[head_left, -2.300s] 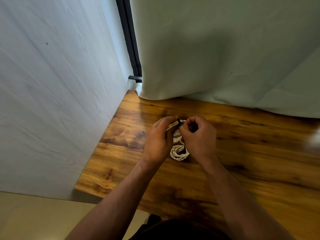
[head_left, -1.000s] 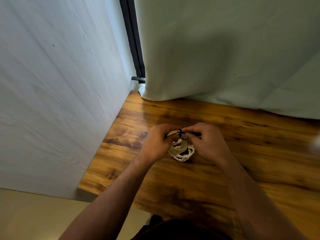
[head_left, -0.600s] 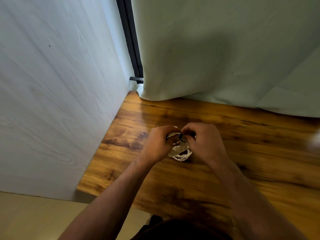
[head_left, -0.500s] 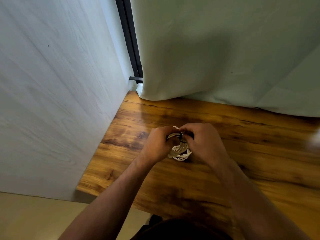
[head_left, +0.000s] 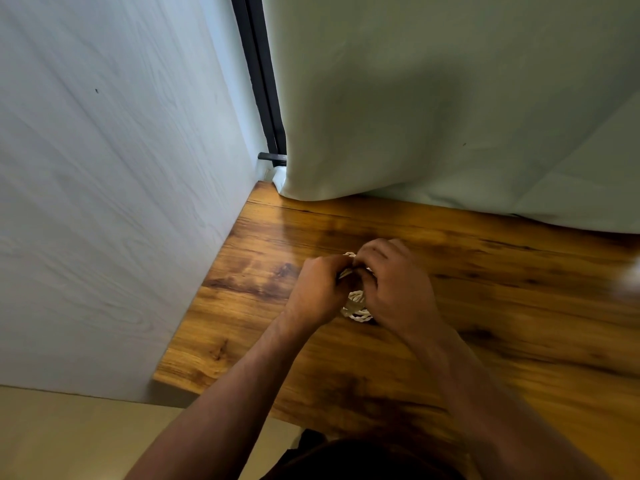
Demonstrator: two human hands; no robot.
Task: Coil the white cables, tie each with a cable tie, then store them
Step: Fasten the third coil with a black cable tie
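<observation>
Two hands bunched close together over the wooden tabletop point(head_left: 519, 323), left hand point(head_left: 318, 289) pinching the top of the coiled white cable point(head_left: 358, 306), right hand point(head_left: 394, 285) curled round its other side, lower loops peeking out between them, can't tell if touching the wood, pale curtain point(head_left: 450, 116) behind, white wall panel point(head_left: 104, 202) off to the left

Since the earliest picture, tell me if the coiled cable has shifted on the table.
No. The coiled cable stays in place, just as far right of the dark knot in the table.
</observation>
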